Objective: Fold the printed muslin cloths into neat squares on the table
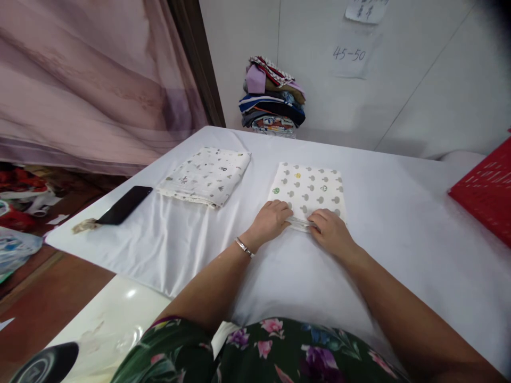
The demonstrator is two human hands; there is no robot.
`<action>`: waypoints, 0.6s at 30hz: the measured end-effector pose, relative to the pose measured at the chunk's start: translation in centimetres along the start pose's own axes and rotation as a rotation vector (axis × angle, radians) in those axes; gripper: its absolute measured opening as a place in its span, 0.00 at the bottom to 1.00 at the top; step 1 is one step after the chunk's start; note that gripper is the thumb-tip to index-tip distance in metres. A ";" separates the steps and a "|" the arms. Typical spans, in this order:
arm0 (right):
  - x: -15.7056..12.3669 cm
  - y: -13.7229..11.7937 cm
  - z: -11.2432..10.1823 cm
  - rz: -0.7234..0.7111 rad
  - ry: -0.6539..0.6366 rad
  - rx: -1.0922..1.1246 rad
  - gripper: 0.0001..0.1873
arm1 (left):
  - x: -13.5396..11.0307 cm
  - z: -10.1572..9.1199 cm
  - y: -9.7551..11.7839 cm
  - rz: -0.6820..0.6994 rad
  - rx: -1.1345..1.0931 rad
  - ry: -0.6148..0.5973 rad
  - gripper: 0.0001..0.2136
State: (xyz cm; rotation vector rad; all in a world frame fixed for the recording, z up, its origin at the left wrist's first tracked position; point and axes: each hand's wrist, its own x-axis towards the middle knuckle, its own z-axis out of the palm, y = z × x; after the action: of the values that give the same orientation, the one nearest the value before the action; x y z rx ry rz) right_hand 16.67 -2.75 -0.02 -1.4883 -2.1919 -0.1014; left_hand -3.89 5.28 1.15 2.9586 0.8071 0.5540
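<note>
A folded white cloth (pixel 313 186) with grey tree-like prints and a few green and yellow ones lies flat on the white-covered table (pixel 383 223). At its near left corner, my left hand (pixel 273 221) has its fingers closed on the folded edge. My right hand (pixel 331 229) grips the same near edge further right, fingers curled over the layers and thumb underneath. Left of my hands rests a second folded white cloth (pixel 207 175) with small scattered prints, touched by neither hand.
A black phone (pixel 125 205) with a beige strap lies near the table's left edge. Folded clothes (pixel 273 98) are stacked against the back wall. At the far right stands a red object (pixel 485 191). A pink curtain (pixel 91 80) hangs at the left.
</note>
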 end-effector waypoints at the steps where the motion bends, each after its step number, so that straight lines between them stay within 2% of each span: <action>1: 0.0 0.0 0.0 0.001 -0.001 -0.001 0.07 | 0.0 0.0 0.0 0.000 0.001 0.007 0.06; 11: 0.1 -0.4 -0.2 -0.010 -0.017 0.006 0.10 | 0.2 0.2 -0.2 -0.007 0.011 0.028 0.06; 14: 0.1 -0.5 -0.1 0.010 -0.020 -0.032 0.08 | 0.2 0.3 -0.2 -0.008 0.013 0.045 0.06; 18: -0.1 -0.5 0.1 -0.011 0.050 -0.045 0.10 | 0.2 0.3 -0.2 -0.010 0.020 0.052 0.06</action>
State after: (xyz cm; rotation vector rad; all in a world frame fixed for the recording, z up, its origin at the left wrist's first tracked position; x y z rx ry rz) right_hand 16.23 -2.99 -0.02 -1.4818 -2.1718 -0.1913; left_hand -3.74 5.52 0.88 2.9682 0.8368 0.6288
